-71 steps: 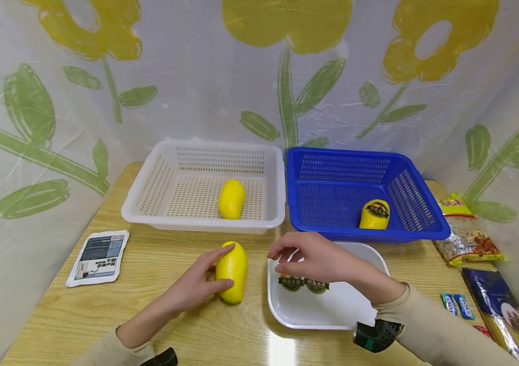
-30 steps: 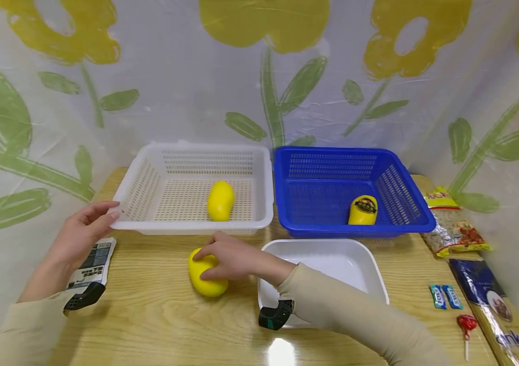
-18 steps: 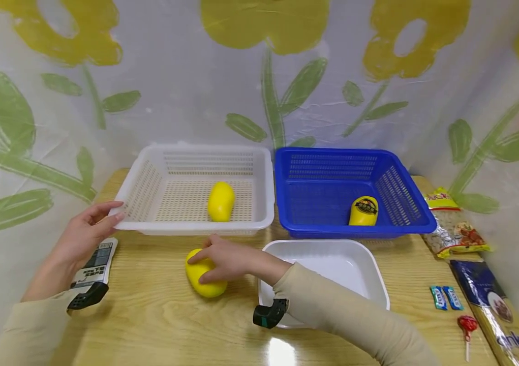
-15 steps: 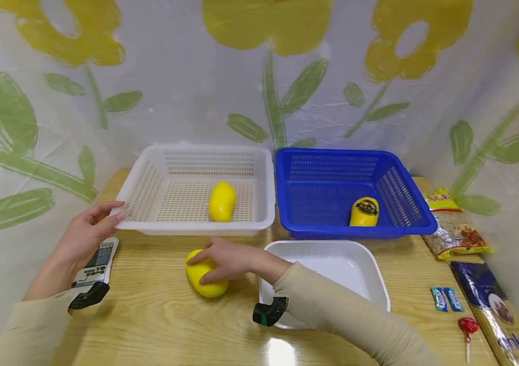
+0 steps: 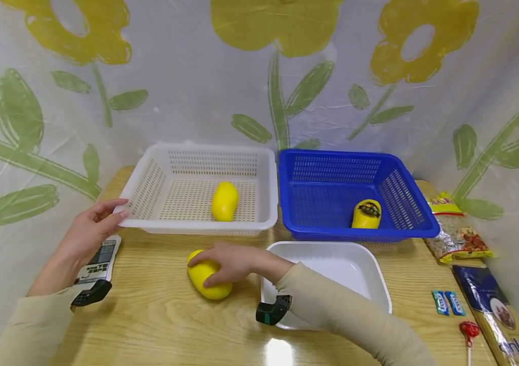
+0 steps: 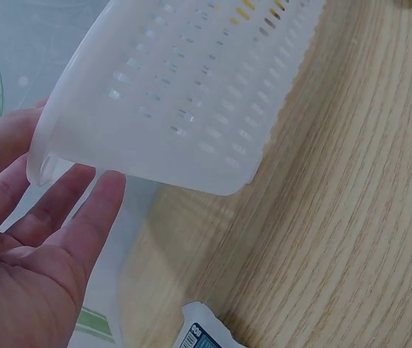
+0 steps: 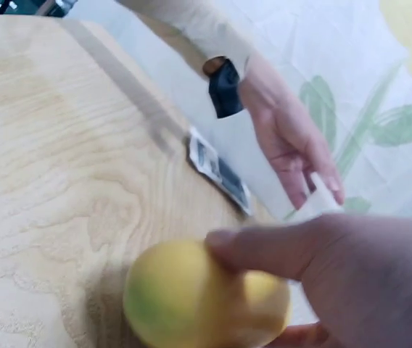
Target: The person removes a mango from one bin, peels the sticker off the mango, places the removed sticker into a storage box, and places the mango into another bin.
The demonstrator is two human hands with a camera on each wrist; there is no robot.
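Note:
My left hand [image 5: 87, 231] grips the front-left corner of the white plastic basket [image 5: 200, 224], thumb on the rim and fingers under it in the left wrist view. On the table in front of that basket, my right hand [image 5: 232, 262] holds a yellow mango [image 5: 204, 277], fingers and thumb around it. The right wrist view shows the same mango [image 7: 166, 290] with a greenish patch, blurred, its far side hidden. A second mango [image 5: 224, 202] lies inside the white basket. Another mango [image 5: 367, 214] with a black-and-gold sticker lies in the blue basket [image 5: 360, 234].
Under my right forearm stands a white tray [image 5: 378, 284], partly covered. At the right lie a snack bag [image 5: 458, 231], a dark-blue and gold packet [image 5: 492, 310], two small blue sweets [image 5: 448, 303] and a red lollipop [image 5: 469, 329]. A white labelled packet [image 5: 100, 262] is behind my left wrist.
My left hand has left the mango and moved to the white basket's corner. My right hand has moved left from above the tray onto the mango, which is now tilted the other way.

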